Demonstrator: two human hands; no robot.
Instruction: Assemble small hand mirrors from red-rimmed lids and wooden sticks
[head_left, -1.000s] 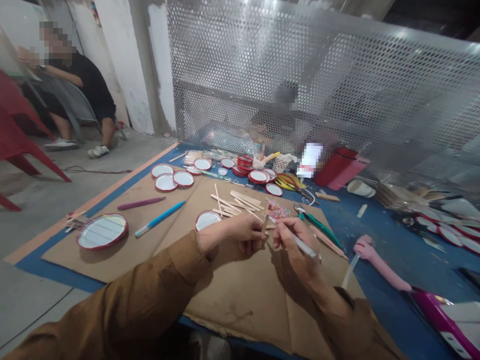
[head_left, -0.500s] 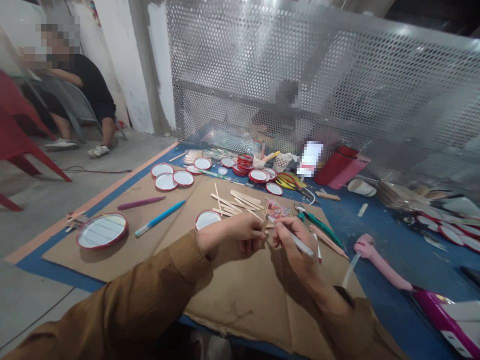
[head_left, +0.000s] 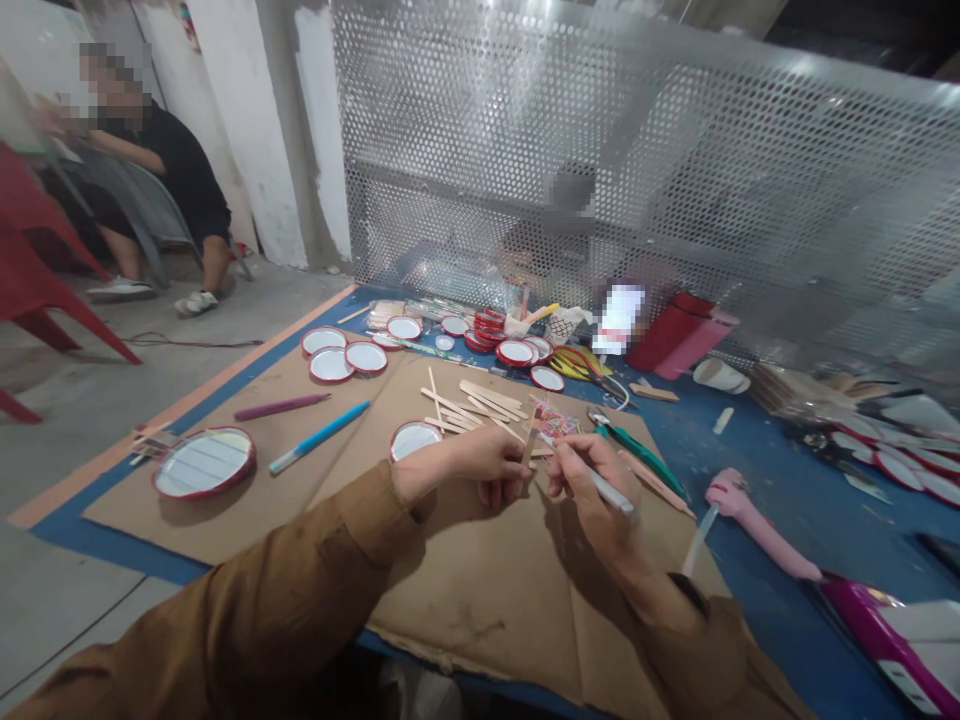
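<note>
Pinched in my left hand [head_left: 499, 465] is a short wooden craft stick [head_left: 531, 440], held upright over the cardboard. My right hand [head_left: 600, 490] grips a white pen [head_left: 613, 494], its tip pointing toward the stick; whether they touch I cannot tell. Just beyond my hands lie loose craft sticks [head_left: 457, 408] and a small pile of colourful bits [head_left: 559, 415]. A round white lid with a red rim [head_left: 414, 438] is partly hidden behind my left wrist. Another lid [head_left: 204, 464], with sticks across it, sits at the left.
A cardboard sheet [head_left: 480, 600] covers part of the blue table. Blue [head_left: 319, 438] and purple [head_left: 281, 406] pens lie left. Green-handled pliers [head_left: 645, 455] and a pink glue gun [head_left: 765, 525] are right. Lids [head_left: 516, 353], a lit phone [head_left: 621, 315] and perforated metal panel [head_left: 465, 130] stand behind.
My right hand has shifted slightly right with the pen, opening a little more distance from the stick. My left hand stays almost still.
</note>
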